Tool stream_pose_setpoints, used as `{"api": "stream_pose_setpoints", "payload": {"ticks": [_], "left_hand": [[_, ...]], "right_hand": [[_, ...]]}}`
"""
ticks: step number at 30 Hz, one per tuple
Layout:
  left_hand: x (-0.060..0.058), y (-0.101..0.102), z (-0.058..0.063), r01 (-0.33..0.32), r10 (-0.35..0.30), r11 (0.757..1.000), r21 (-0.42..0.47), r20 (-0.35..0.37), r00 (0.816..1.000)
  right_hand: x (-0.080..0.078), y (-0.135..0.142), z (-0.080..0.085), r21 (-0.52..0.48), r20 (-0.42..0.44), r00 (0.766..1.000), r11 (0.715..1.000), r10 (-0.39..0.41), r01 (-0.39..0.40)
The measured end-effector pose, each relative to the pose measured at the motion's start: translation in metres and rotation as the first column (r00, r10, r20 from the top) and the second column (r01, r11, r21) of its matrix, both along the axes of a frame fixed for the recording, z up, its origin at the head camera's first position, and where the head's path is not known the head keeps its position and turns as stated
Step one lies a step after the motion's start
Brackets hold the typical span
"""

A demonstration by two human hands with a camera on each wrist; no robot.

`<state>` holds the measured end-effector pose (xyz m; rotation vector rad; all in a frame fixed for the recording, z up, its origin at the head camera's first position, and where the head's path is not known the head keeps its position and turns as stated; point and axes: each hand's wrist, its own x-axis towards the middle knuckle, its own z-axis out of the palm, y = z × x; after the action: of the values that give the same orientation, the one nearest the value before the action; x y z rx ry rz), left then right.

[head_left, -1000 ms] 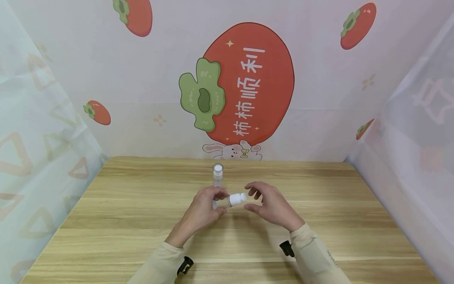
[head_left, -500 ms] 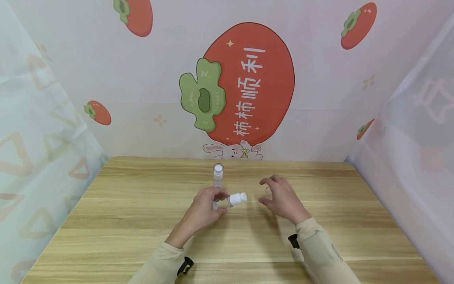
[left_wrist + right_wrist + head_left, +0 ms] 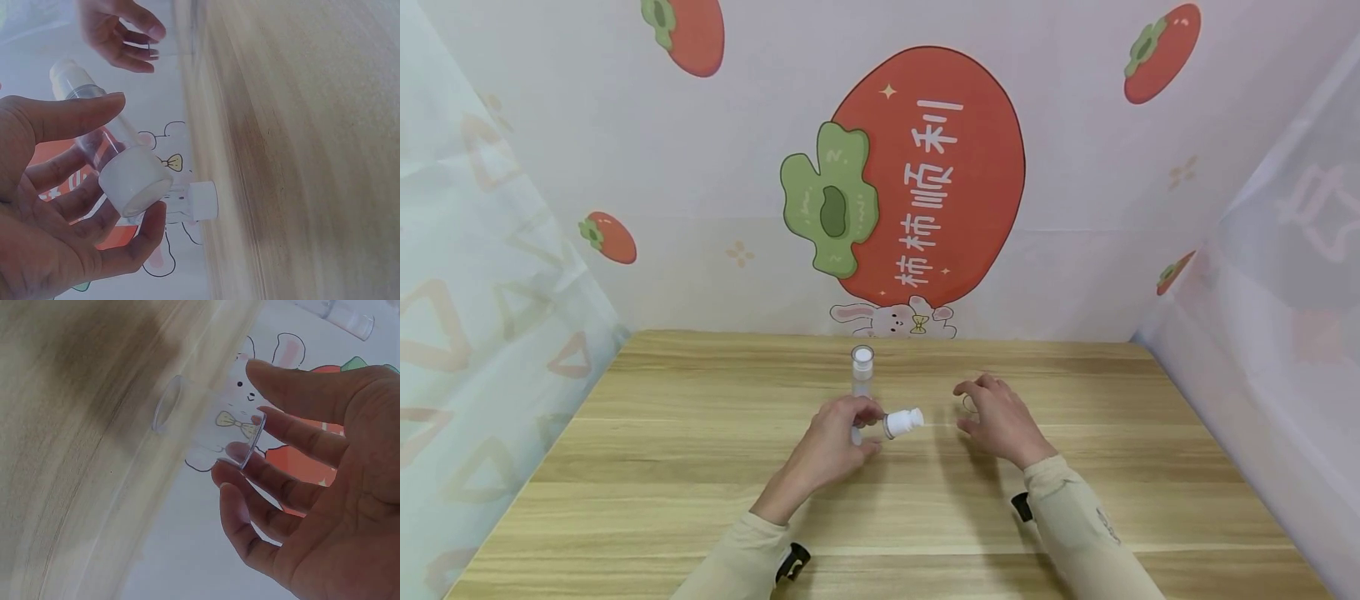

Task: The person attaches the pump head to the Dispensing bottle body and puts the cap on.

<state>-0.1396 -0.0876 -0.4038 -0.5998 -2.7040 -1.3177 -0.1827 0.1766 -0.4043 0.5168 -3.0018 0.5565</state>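
Observation:
My left hand (image 3: 833, 435) holds a slim clear pump bottle (image 3: 902, 422) tilted on its side above the table, its white pump head pointing right. In the left wrist view, thumb and fingers go round the clear body, and the little finger touches the white base (image 3: 135, 181). My right hand (image 3: 1004, 423) is at a clear cylindrical cap (image 3: 209, 422) that stands on the table. Its fingers are loosely bent behind the cap's upper end, and the thumb is apart from it. Behind the left hand, a second pump bottle (image 3: 862, 367) stands upright with a clear cap over its white top.
The wooden table (image 3: 700, 500) reaches back to a white wall sheet (image 3: 715, 167) printed with red fruit and a rabbit. White sheets (image 3: 1300, 275) also hang along both sides.
My right hand has carried the clear cap right, away from the held bottle, set it on the table and loosened its fingers. My left hand keeps the bottle in nearly the same place.

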Motion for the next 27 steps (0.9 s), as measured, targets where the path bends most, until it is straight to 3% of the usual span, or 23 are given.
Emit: {"api": "stream_pose_setpoints", "payload": {"ticks": [14,27], "left_hand": [[0.000,0.001,0.001,0.005,-0.004,1.000,-0.009,0.020,1.000],[-0.001,0.002,0.000,-0.013,0.013,1.000,-0.009,0.019,1.000]], "right_hand": [[-0.007,0.004,-0.011,-0.043,0.005,1.000,0.999,0.011,-0.010],[0.002,0.005,0.003,-0.115,-0.021,1.000,0.993,0.000,-0.002]]}}
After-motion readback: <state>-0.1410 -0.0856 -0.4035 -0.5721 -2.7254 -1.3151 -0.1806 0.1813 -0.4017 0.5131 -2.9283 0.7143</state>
